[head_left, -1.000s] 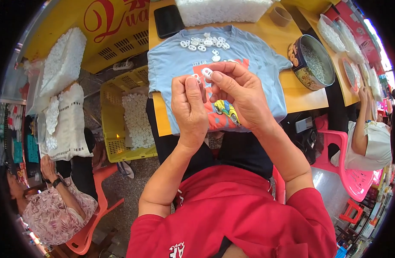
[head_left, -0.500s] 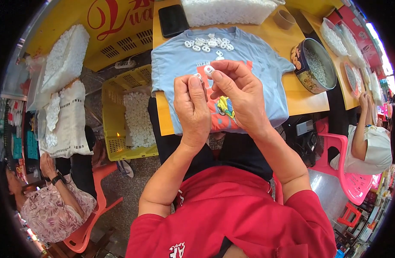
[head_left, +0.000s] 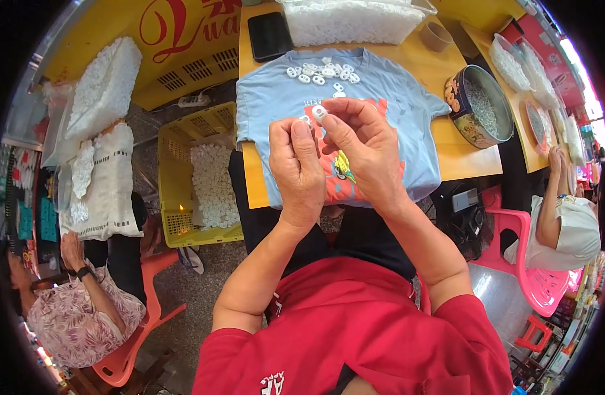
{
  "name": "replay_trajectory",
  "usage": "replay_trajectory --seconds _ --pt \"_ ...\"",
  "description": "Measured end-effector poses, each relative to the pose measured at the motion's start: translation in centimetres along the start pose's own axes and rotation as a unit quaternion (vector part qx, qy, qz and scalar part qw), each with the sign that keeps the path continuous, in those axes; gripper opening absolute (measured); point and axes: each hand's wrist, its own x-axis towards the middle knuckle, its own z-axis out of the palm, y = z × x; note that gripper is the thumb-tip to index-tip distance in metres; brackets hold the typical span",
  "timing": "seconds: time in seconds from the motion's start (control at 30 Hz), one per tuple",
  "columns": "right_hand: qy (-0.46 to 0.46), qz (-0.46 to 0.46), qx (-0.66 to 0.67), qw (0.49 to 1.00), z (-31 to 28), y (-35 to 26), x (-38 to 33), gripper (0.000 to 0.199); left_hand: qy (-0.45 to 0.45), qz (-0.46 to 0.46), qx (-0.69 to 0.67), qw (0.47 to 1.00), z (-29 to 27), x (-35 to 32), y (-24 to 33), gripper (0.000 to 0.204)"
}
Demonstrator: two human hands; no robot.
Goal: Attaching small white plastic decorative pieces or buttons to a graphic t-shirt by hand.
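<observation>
My right hand [head_left: 367, 153] pinches a small white two-holed plastic piece [head_left: 320, 112], like a cord lock, between thumb and forefinger. My left hand [head_left: 294, 164] is closed beside it, its thumb pressed on another small white piece [head_left: 306, 120] that is mostly hidden. Both hands are raised close together over a light blue T-shirt [head_left: 263, 99] spread on the wooden table [head_left: 473, 164]. Farther up the shirt lies a loose cluster of similar white pieces [head_left: 318, 80]. One or two more [head_left: 338, 87] sit just beyond my right fingers.
At the far edge stand a clear bin of white pieces [head_left: 348, 29], a black phone [head_left: 269, 36] and a small round cup [head_left: 436, 34]. A round tin [head_left: 483, 105] of small silvery bits is at right. A yellow crate [head_left: 167, 171] is at left. Co-workers sit on both sides.
The view has shifted slightly. My hands stay close together over the shirt, the right one still pinching the white piece near my left thumb.
</observation>
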Motion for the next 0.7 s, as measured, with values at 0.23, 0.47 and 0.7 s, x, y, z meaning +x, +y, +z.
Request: replay_trajectory --seconds 0.23,0.47,0.7 --pt "-0.008 -0.028 -0.032 0.999 0.15 0.27 -0.32 0.025 0.019 0.008 -0.009 1.0 0.02 0.0 -0.19 0.017" --pt "-0.022 -0.043 -0.058 0.997 0.06 -0.2 -0.22 0.025 -0.006 0.024 -0.027 0.999 0.33 -0.03 0.18 0.015" --pt "-0.029 -0.056 -0.063 0.996 -0.25 0.1 -0.34 0.022 -0.005 0.04 -0.001 0.999 0.22 -0.39 0.08 0.014"
